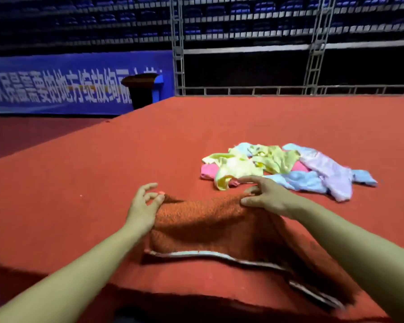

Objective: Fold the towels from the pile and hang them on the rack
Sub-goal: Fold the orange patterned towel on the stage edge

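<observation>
Orange towel (203, 220) — pinched by both hands' fingers (159, 199)

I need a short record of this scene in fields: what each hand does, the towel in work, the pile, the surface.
left hand: pinches the far left corner of the orange towel
right hand: grips its far right corner
orange towel: lifted at the far edge, near edge with pale trim hangs low
pile: unfolded pastel towels, beyond the right hand
surface: red table
rack: not in view

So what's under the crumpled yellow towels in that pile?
Under the crumpled yellow towels a pink towel shows at the left, on the red carpeted platform. How far the pink one extends underneath is covered.
</observation>
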Demonstrator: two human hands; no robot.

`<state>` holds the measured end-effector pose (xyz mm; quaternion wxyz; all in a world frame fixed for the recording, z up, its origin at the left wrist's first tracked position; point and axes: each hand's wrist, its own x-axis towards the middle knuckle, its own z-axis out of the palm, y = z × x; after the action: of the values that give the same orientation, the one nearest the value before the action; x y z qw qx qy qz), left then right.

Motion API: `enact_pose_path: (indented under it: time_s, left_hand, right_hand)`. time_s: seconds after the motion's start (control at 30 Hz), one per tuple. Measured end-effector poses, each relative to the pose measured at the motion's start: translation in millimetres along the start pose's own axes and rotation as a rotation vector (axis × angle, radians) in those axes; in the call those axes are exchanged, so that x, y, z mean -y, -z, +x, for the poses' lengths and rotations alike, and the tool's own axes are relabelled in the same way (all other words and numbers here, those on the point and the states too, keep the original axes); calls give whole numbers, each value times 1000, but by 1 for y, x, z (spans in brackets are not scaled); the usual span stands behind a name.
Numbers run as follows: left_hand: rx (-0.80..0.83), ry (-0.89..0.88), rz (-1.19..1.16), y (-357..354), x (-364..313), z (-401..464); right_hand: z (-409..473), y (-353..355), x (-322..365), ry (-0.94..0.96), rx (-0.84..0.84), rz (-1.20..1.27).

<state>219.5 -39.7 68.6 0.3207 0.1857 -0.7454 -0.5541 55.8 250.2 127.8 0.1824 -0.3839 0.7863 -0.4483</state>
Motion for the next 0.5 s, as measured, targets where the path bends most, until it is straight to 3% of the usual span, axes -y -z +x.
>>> enact_pose_path:
  time_s: [0.23, 0.4, 0.5]
  left_hand:
    - [-112, 15, 27, 11, 62, 41]
    - [-76, 11, 138, 3, 90, 84]
    - [33, 84, 282, -4, 110, 99]
  right_hand:
    - [64, -44, -47, -2, -64, -58]
    - [108, -49, -70, -31, -75, -166]
    - [124, -55, -85, -102, -28, -346]
